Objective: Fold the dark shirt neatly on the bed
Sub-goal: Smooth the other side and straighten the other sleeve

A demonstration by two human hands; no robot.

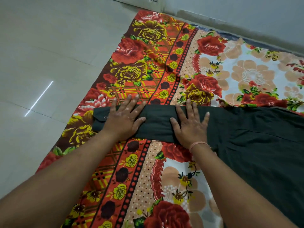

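The dark shirt (256, 142) lies flat on the flowered bed sheet (141, 66), its body at the right and one long sleeve (156, 124) stretched out to the left. The sleeve's buttoned cuff (99, 119) reaches the sheet's red border. My left hand (125, 116) rests palm down on the sleeve near the cuff, fingers spread. My right hand (190, 124) presses flat on the sleeve closer to the shoulder, also with fingers apart. Neither hand grips the cloth. A thin thread band circles my right wrist.
The sheet's left edge meets a pale tiled floor (41, 66) that fills the left side. A grey wall base (230, 18) runs along the far side of the bed. The shirt's body runs past the right edge of view.
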